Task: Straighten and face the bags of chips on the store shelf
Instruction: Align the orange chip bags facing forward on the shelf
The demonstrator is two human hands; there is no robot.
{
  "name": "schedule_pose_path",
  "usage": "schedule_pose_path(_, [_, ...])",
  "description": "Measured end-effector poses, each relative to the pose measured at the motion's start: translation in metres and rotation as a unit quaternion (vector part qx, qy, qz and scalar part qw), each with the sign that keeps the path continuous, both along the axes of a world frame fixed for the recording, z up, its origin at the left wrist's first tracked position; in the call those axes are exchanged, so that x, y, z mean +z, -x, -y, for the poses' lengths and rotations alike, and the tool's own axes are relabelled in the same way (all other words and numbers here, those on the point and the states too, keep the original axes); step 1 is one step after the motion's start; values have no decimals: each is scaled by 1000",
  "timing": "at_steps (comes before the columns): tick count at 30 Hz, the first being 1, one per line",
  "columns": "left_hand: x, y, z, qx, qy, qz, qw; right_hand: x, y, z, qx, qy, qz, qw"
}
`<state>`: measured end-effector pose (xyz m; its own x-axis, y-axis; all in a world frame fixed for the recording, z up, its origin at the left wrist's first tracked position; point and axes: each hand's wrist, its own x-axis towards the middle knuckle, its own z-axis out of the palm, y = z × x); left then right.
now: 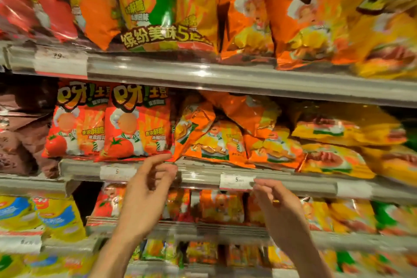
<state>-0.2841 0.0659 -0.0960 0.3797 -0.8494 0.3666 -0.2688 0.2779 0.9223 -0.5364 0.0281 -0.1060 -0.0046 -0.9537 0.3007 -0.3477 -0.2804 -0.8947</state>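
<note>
Two red tomato chip bags [135, 124] stand upright and face front on the middle shelf [293, 184]. Right of them, orange bags [216, 140] lie tilted and piled on each other, and yellow bags [334, 140] lie slumped further right. My left hand [149, 187] is raised just below the bottom corner of the right red bag, fingers loosely curled, holding nothing. My right hand [277, 201] hovers below the shelf edge near a price tag [237, 181], fingers curled and empty.
The upper shelf [203, 74] carries large red, green-yellow and orange bags. Brown bags [22, 133] fill the left of the middle row. Lower shelves hold yellow-blue bags [45, 214] and more small orange bags [221, 205].
</note>
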Motion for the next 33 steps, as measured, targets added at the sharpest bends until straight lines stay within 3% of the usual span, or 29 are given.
schedule_pose_path(6, [18,31,13,27,-2,59,998,10,22,25,-14,65,-137,988])
schedule_pose_path(9, [28,25,26,39,7,93,995,28,14,31,-52,180,-201,962])
schedule_pose_path(12, [35,12,46,45,14,152,987,53,1,38,-34,155,-164,974])
schedule_pose_path(16, [43,9,74,51,22,234,971,84,-12,69,-84,248,-300,917])
schedule_pose_path(19, [44,8,94,49,9,285,957,106,-22,98,-125,138,-430,884])
schedule_pose_path(22, [45,8,110,44,-30,307,950,114,-23,122,-102,67,-485,866])
schedule_pose_path(33, [41,14,137,74,7,338,938,103,-24,128,-166,93,-481,856])
